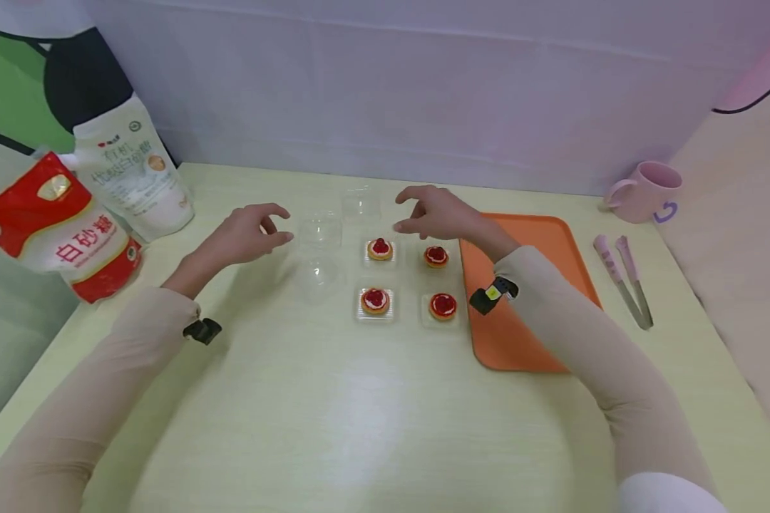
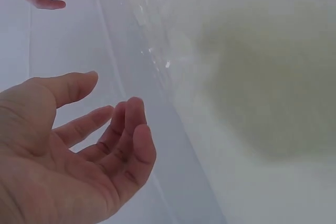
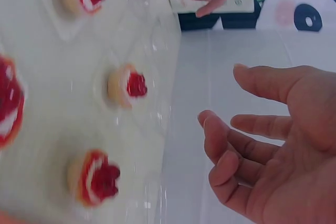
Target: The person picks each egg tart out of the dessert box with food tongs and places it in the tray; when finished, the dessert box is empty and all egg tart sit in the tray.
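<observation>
My left hand (image 1: 247, 234) hovers over the table's left side, fingers loosely bent and nothing held. Closest to it are clear plastic covers (image 1: 321, 229), standing in the middle towards the back. My right hand (image 1: 438, 212) is raised behind the tarts, its fingers loosely curved and holding nothing. Several small red-topped tarts sit on clear trays in two rows, among them a front left tart (image 1: 375, 301) and a back right tart (image 1: 435, 256). In the right wrist view a tart (image 3: 127, 85) lies beside my right hand (image 3: 268, 145), apart from it. The transparent covers' exact outlines are hard to make out.
An orange tray (image 1: 520, 335) lies under my right forearm. Tongs (image 1: 624, 281) with pink handles and a pink mug (image 1: 648, 191) are on the right. At the left stand a red and white sugar bag (image 1: 70, 231) and a white pouch (image 1: 135, 167). A cloth backdrop closes off the back.
</observation>
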`<state>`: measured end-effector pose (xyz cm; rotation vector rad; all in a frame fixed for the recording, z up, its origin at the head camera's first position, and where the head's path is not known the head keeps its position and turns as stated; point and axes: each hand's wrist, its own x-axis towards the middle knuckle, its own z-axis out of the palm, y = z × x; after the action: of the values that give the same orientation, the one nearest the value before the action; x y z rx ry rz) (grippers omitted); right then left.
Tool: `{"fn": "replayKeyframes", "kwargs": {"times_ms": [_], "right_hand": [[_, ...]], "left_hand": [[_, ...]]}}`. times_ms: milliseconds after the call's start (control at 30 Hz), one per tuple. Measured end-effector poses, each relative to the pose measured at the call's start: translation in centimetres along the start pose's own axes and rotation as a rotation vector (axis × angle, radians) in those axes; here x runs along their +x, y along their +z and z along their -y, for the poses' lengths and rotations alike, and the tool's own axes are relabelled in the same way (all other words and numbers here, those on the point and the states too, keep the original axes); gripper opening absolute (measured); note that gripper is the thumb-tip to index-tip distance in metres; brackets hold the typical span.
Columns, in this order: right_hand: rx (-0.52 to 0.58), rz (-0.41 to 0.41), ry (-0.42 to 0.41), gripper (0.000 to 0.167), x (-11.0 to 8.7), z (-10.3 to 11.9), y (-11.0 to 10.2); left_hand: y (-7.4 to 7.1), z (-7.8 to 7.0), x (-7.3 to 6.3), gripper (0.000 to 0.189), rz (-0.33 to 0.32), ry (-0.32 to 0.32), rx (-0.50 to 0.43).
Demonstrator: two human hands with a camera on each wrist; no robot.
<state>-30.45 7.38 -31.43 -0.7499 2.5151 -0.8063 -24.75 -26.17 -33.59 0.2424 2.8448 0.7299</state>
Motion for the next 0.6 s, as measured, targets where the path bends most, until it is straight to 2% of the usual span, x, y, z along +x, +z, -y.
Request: {"fn": "replayKeyframes", "kwargs": {"times_ms": [133, 333, 600], "right_hand": [[-0.006, -0.069, 0.041, 0.055, -1.9, -2.3, -1.9], [0.022, -0.171, 0.094, 0.056, -5.3, -5.4, -4.8], [0.046, -0.257, 0.178, 0.061, -9.4, -9.7, -7.3]], "left_hand": [[0.1, -1.9, 1.1, 0.047, -0.024, 0.090, 0.044], [1.7, -4.4, 3.4, 0.051, 0.048, 0.263, 0.081], [3.9, -6.3, 6.6, 0.063, 0.154, 0.357, 0.152]]}}
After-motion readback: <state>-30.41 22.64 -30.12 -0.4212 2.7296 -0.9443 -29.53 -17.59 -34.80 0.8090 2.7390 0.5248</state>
